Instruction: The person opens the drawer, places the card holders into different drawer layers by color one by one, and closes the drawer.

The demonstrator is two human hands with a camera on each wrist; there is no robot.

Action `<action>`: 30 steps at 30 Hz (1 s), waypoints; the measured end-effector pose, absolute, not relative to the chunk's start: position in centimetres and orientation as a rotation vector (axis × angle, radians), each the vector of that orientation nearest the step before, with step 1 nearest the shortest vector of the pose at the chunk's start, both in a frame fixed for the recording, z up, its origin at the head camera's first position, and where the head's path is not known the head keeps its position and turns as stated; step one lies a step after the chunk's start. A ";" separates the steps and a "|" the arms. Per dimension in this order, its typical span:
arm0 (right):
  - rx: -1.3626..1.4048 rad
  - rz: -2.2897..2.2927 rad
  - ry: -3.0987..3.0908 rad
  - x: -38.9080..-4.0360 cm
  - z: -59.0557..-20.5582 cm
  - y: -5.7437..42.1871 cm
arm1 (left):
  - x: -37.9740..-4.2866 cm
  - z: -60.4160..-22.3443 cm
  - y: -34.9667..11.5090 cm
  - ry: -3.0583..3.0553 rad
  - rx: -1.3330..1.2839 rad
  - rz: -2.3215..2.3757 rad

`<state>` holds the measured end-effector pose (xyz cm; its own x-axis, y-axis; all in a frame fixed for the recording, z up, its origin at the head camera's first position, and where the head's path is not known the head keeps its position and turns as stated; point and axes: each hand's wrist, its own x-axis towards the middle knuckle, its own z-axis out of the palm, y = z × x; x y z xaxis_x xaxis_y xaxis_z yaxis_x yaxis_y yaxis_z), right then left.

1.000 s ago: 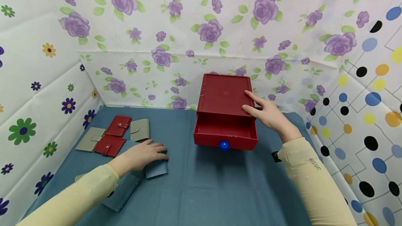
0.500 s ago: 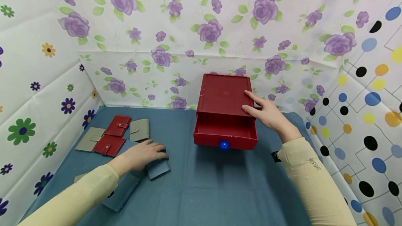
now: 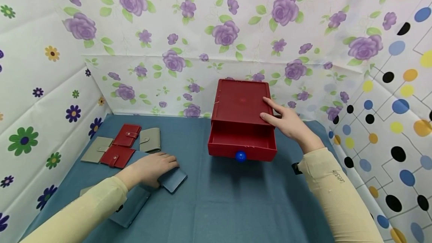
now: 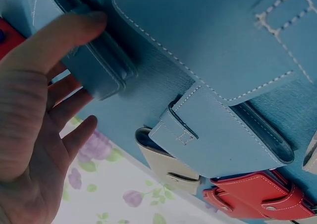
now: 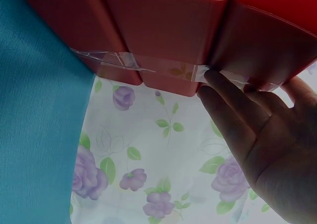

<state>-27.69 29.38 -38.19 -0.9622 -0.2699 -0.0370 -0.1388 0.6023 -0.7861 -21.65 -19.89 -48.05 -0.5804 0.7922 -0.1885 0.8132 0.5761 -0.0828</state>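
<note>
My left hand (image 3: 152, 168) pinches a small blue wallet (image 3: 173, 180) near the table's left side; in the left wrist view the thumb lies over the wallet (image 4: 96, 68) with fingers behind it. The wallet sits at an angle, its free end pointing to the lower right. On the right, my right hand (image 3: 291, 125) rests on a red drawer box (image 3: 241, 100), two fingertips on its top. Fairly straight fingers touch the box's side (image 5: 163, 30) in the right wrist view. Its top drawer (image 3: 222, 151), with a blue knob (image 3: 240, 156), is pulled out, and nothing shows inside.
Two red wallets (image 3: 117, 156) and grey-green wallets (image 3: 150, 140) lie at the back left. A larger blue wallet (image 3: 131, 207) lies partly under the left forearm, and another blue wallet (image 4: 213, 130) beside it. Flower-patterned cloth (image 3: 189, 81) walls the back.
The small blue wallet has turned in my left hand, its free end swinging to the right. My right hand and the drawer box have stayed put.
</note>
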 end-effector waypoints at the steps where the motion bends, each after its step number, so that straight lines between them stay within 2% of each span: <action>1: -0.343 -1.291 2.675 -27.7 -38.2 29.4 | -21.6 -48.0 -19.9 2.668 1.337 -0.229; 9: -0.333 -1.284 2.688 -27.7 -38.3 29.4 | -21.8 -47.9 -19.7 2.645 1.209 -0.219; 30: -0.326 -1.298 2.676 -27.8 -38.3 29.3 | -22.1 -46.8 -20.0 2.704 1.259 -0.083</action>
<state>-27.80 29.34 -38.26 -0.9652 -0.2586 -0.0395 -0.1290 0.6019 -0.7881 -22.06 -19.96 -46.80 -0.6337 0.7555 -0.1661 0.7643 0.6446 0.0162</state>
